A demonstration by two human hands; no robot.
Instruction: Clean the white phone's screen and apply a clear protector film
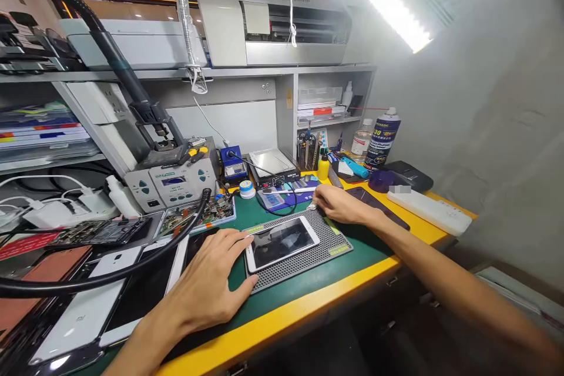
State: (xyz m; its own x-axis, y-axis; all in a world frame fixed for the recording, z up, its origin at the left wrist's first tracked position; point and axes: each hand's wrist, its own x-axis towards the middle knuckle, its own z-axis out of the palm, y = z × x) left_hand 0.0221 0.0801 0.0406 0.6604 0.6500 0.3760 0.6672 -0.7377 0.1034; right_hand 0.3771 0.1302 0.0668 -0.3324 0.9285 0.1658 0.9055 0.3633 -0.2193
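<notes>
A white-framed smartphone point(284, 242) with a dark screen lies face up on a grey perforated mat point(286, 270). My left hand point(215, 279) rests at the phone's left end, fingers stretched out and thumb spread on the mat's edge. Beyond the phone's far right corner, my right hand point(337, 202) is closed in a pinch at the mat's back edge. A small white wad point(311, 207) shows at its fingertips; its material is unclear. Just behind it lies a slim white brush-like tool point(291, 190).
Several phones, including a white one point(83, 311), crowd the left side. A thick black hose point(176, 241) arches over them from the rework station point(176, 182). At the back stand a soldering station point(233, 164), a yellow bottle point(323, 168) and a spray can point(382, 140).
</notes>
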